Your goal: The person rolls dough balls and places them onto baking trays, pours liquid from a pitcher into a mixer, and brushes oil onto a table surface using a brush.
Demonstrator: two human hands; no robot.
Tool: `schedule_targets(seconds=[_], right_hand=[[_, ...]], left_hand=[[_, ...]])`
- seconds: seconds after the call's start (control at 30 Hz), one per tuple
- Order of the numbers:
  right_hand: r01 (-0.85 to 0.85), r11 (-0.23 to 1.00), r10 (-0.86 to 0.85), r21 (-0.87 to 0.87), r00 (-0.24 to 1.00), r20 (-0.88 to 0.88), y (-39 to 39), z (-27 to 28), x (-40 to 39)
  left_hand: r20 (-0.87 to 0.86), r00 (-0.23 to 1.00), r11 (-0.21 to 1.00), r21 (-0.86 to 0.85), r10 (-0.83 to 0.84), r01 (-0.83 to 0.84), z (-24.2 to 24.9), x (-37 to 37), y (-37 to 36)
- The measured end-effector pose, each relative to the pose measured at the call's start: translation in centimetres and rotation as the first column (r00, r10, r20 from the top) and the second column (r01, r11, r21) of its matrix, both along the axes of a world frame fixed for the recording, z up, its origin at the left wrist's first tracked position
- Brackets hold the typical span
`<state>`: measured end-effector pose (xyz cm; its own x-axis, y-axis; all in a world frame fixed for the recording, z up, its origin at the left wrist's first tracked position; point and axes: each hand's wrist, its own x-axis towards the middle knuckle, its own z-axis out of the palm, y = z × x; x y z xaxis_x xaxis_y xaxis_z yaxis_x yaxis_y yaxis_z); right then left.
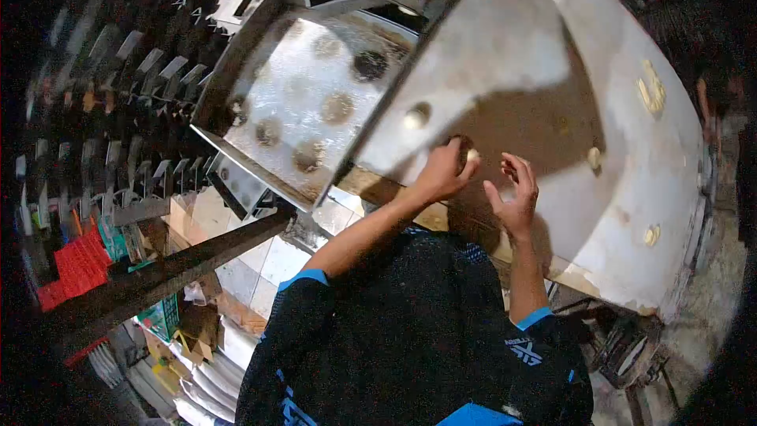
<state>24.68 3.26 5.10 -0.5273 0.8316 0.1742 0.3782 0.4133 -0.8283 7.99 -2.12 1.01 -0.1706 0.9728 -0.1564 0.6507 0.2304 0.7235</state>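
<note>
A pale, floured table (505, 55) lies before me. My left hand (448, 170) is over its near part, fingers curled round a small pale dough piece (473, 156) that shows at the fingertips. Just to the right, my right hand (514, 193) is raised with its fingers apart and holds nothing. A round dough ball (414, 119) rests on the table beyond my left hand. Farther right lies a small dough piece (594, 158).
A metal tray (303, 71) with dark round marks adjoins the table's left side. Dough scraps (651, 88) and a smaller piece (651, 235) lie on the right. Dark racks stand far left, above a red crate (79, 268). A metal bar (173, 268) runs at lower left.
</note>
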Motion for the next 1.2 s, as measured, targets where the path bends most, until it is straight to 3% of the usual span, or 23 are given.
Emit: schedule_targets(seconds=[0.03,0.07,0.1,0.17,0.2,0.27,0.33,0.37,0.43,0.47,0.5,0.63,0.7,0.83,0.9,0.93,0.97,1.0,1.03,1.07,1.1,1.17,1.2], right_hand=[[-0.011,1.000,0.012,0.026,0.999,-0.042,-0.5,1.1,-1.9],[-0.040,0.999,0.042,0.021,0.995,-0.096,-1.3,2.1,-4.2],[-0.056,0.998,0.059,0.032,0.994,-0.097,-1.7,1.8,-6.4],[-0.145,0.960,0.186,0.238,0.970,-0.158,-2.3,0.8,-11.2],[-0.191,0.957,0.228,0.219,0.960,-0.160,-2.8,1.5,-13.6],[-0.279,0.950,0.307,0.138,0.916,-0.258,-3.8,2.3,-18.1],[-0.327,0.937,0.256,-0.123,0.882,-0.396,-4.9,3.3,-22.1],[-0.327,0.938,0.260,-0.115,0.883,-0.390,-4.9,3.6,-24.2],[-0.402,0.911,0.376,-0.091,0.901,-0.218,-4.4,3.9,-28.3],[-0.445,0.893,0.446,-0.063,0.895,0.007,-3.8,3.1,-30.3],[-0.525,0.846,0.526,-0.096,0.850,-0.021,-3.5,2.4,-32.8],[-0.640,0.754,0.637,0.147,0.768,0.075,-1.6,1.2,-43.0],[-0.589,0.708,0.561,0.390,0.804,0.196,-0.7,0.3,-47.1],[-0.732,0.499,0.589,0.464,0.679,0.438,1.3,-2.9,-50.1],[-0.727,0.560,0.614,0.397,0.686,0.391,1.4,-1.7,-49.1],[-0.715,0.692,0.693,0.103,0.697,0.185,1.1,-0.6,-48.3],[-0.673,0.708,0.682,-0.214,0.730,-0.040,1.1,0.7,-47.4],[-0.648,0.732,0.656,-0.211,0.754,-0.041,0.8,3.2,-46.3],[-0.649,0.477,0.550,-0.593,0.747,-0.375,0.4,6.3,-45.1],[-0.650,0.067,0.264,-0.757,0.743,-0.615,0.3,9.0,-43.7],[-0.647,0.113,0.221,-0.754,0.756,-0.616,0.7,11.4,-42.6],[-0.684,-0.050,0.177,-0.728,0.711,-0.681,2.0,15.4,-40.8],[-0.727,0.124,0.272,-0.676,0.680,-0.681,2.7,16.7,-40.0]], left_hand=[[0.385,0.918,0.990,0.052,0.100,-0.130,1.9,-1.0,-0.8],[0.715,0.683,0.963,0.055,0.148,-0.265,2.7,-2.0,-1.6],[0.715,0.682,0.958,0.065,0.151,-0.280,2.6,-3.4,-2.2],[0.905,0.426,0.899,0.170,0.020,-0.404,2.1,-6.4,-3.7],[0.933,0.354,0.890,0.107,0.065,-0.444,3.9,-8.2,-5.0],[0.800,0.571,0.776,0.238,0.185,-0.584,5.7,-12.2,-7.5],[0.700,0.615,0.639,0.294,0.362,-0.711,6.0,-15.8,-10.6],[0.662,0.611,0.579,0.314,0.435,-0.752,6.1,-18.0,-12.2],[0.355,0.687,0.491,0.503,0.634,-0.712,5.2,-22.6,-15.5],[0.243,0.661,0.495,0.495,0.710,-0.714,5.2,-24.5,-17.2],[0.128,0.620,0.496,0.486,0.774,-0.720,5.2,-26.0,-18.7],[-0.050,0.572,0.501,0.551,0.818,-0.668,3.3,-29.0,-20.9],[-0.131,0.608,0.568,0.552,0.783,-0.611,3.2,-29.0,-20.9],[-0.027,0.564,0.474,0.574,0.826,-0.667,2.7,-29.1,-20.8],[-0.009,0.571,0.469,0.582,0.821,-0.664,2.9,-29.2,-20.9],[-0.014,0.580,0.483,0.570,0.815,-0.665,3.0,-29.2,-20.9],[-0.019,0.594,0.501,0.559,0.804,-0.661,3.1,-29.3,-20.8],[-0.027,0.590,0.500,0.563,0.807,-0.658,2.9,-29.3,-20.7],[-0.026,0.630,0.532,0.564,0.776,-0.632,2.9,-29.2,-20.5],[-0.041,0.622,0.531,0.565,0.782,-0.631,3.1,-29.1,-20.5],[-0.054,0.614,0.528,0.574,0.787,-0.626,3.1,-29.2,-20.3],[-0.099,0.632,0.567,0.563,0.769,-0.601,2.5,-29.2,-20.3],[-0.130,0.642,0.589,0.563,0.756,-0.580,2.7,-29.3,-20.2]])
